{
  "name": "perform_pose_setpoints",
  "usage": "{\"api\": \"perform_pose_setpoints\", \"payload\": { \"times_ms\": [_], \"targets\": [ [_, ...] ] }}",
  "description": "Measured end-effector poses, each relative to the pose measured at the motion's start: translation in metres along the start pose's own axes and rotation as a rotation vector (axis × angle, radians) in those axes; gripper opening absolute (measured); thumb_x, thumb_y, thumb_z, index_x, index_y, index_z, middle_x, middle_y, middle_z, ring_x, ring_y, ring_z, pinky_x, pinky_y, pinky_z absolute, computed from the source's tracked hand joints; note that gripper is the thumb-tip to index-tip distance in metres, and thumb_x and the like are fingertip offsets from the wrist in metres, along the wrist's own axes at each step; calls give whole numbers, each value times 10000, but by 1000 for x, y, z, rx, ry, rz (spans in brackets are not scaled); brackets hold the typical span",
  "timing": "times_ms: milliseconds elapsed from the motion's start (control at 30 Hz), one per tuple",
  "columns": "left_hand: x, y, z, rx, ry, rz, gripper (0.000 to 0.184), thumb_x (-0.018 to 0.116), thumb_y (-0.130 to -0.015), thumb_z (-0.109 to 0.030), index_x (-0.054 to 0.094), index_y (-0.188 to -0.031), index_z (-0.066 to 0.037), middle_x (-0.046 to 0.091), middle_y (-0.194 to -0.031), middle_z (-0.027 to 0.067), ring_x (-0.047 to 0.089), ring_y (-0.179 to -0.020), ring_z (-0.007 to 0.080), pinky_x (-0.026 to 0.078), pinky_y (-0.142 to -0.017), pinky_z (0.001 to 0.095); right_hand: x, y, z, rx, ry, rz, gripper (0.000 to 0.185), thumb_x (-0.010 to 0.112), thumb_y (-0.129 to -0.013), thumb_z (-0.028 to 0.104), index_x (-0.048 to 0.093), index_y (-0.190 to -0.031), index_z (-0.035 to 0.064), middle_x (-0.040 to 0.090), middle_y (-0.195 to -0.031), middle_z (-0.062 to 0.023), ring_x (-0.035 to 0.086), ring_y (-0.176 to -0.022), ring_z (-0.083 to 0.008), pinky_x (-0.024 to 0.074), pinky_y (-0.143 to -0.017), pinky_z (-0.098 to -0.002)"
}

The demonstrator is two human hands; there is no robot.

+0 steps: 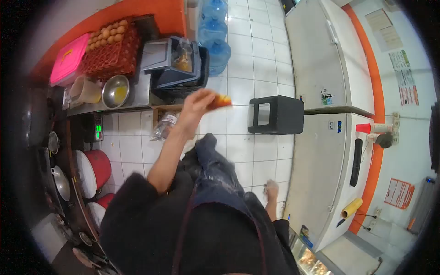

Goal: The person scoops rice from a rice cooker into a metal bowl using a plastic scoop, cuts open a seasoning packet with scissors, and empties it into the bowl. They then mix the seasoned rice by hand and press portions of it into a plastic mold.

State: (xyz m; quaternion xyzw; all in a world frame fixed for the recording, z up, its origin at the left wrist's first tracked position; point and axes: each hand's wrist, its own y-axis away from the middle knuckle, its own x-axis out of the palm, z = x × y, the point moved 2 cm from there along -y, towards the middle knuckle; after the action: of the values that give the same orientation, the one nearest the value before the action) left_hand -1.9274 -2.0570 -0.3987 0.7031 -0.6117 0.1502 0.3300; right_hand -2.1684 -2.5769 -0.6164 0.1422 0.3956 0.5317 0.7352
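Observation:
My left hand [198, 106] is raised over the floor, its fingers closed around a small red-orange thing with a yellow edge [222, 101]; its exact kind is too blurred to tell. A bin with a grey swing lid [158, 55] stands just beyond this hand. Low on the right side hangs my right hand [271, 189], pale with what looks like flour, its fingers loosely apart and holding nothing visible. Nearest to it is the white fridge [316, 174].
A metal bowl with yellow liquid [116, 91], a plastic jug [87, 90] and a red basket of eggs [112, 50] sit on the left counter. Ahead stand a black stool [286, 114] and blue water jugs [214, 55]. Red-sided tubs [98, 169] are at left.

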Motion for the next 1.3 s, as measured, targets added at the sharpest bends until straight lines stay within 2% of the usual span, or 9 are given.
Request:
{"api": "perform_pose_setpoints", "payload": {
  "times_ms": [67,100,233,467,600,667,833,1033,1300],
  "targets": [
    [38,-70,-11,-18,29,41,185,664,-962,-181,655,-1087,-45,697,-1049,71,677,-994,171,535,-963,383,-31,6,-43,-792,1257,-193,292,549,-982,342,630,-888,77,678,-811,-85,598,-625,-226,499,-596,-428],
    [54,-105,-18,-13,26,37,185,664,-962,-181,655,-1087,-45,697,-1049,71,677,-994,171,535,-963,383,-28,13,-37,-755,1298,-192,285,551,-978,335,633,-898,74,676,-815,-94,600,-640,-236,499,-609,-432],
    [101,-241,-36,19,93,53,167,678,-951,-180,674,-1065,-58,708,-1058,84,686,-994,195,544,-947,384,10,-55,59,-79,778,-3,264,559,-962,309,643,-938,60,667,-832,-127,605,-702,-276,497,-659,-446],
    [127,-461,-45,97,142,-65,133,658,-961,-157,669,-1061,-70,693,-1024,51,671,-1029,194,544,-963,391,71,-277,281,-231,878,74,254,573,-934,264,661,-1008,37,652,-860,-186,615,-811,-347,494,-747,-472],
    [144,-554,-81,119,229,-191,143,659,-960,-156,659,-1071,-66,687,-1050,59,672,-1022,198,537,-979,397,95,-406,491,-632,1145,-18,266,581,-919,238,671,-1047,24,643,-877,-219,621,-872,-388,492,-797,-486],
    [152,-605,-102,158,197,-266,159,642,-970,-160,647,-1083,-49,684,-1058,74,675,-1023,209,528,-1003,413,102,-544,601,-130,-50,209,228,614,-955,295,624,-984,69,613,-744,-88,612,-676,-230,507,-625,-406],
    [147,-725,-144,294,193,-391,208,588,-1001,-183,620,-1131,-24,684,-1086,93,670,-1067,234,519,-1016,420,174,-667,948,-443,119,132,475,617,-969,370,546,-1331,71,667,-900,-106,609,-804,-179,491,-678,-333],
    [141,-901,-206,363,224,-530,213,617,-990,-205,637,-1149,-66,690,-1098,71,671,-1057,194,528,-959,375,253,-790,1088,-500,329,203,687,694,-933,373,395,-1482,87,631,-1221,-177,611,-1014,-178,503,-818,-305],
    [121,-1128,-326,512,227,-539,166,671,-960,-227,671,-1079,-112,704,-1046,26,678,-999,158,550,-905,352,333,-941,1213,-535,425,307,724,746,-881,433,482,-1427,37,613,-1287,-220,580,-1170,-258,447,-994,-368]
  ]
}}
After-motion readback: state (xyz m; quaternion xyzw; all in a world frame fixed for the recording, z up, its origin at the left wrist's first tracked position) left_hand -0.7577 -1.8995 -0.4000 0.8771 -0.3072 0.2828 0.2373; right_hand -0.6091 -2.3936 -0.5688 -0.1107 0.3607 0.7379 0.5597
